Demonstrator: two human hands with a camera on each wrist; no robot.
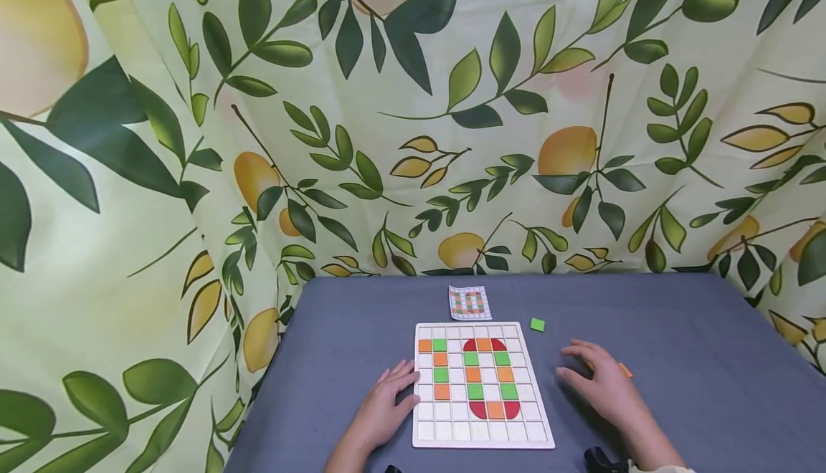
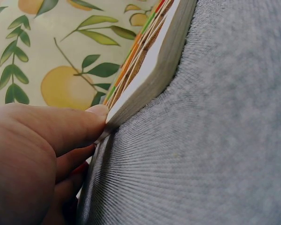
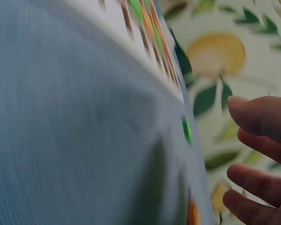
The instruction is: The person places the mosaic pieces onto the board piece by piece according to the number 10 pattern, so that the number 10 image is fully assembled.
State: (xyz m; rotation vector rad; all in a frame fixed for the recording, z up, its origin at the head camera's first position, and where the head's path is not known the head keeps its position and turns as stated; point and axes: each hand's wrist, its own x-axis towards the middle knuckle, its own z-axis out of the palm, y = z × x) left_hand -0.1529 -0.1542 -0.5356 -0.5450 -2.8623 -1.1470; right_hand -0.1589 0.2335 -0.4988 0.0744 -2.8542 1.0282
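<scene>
A white grid board (image 1: pixel 461 431) lies flat on the table, some of its squares filled with orange, green and red tiles. My left hand (image 1: pixel 385 405) rests at the board's left edge, and its thumb (image 2: pixel 79 125) touches the side of the board in the left wrist view. Right of the board, my right hand (image 1: pixel 603 383) hovers over the table with its fingers apart and nothing held. Beneath it, an orange tile (image 1: pixel 625 370) is partly hidden. A loose green tile (image 1: pixel 538 325) lies beyond the board's upper right corner.
A small printed pattern card (image 1: pixel 470 317) lies just behind the board. The table (image 1: pixel 361 315) has a grey-blue cloth. Behind and at the left hangs a curtain (image 1: pixel 413 244) printed with leaves and fruit.
</scene>
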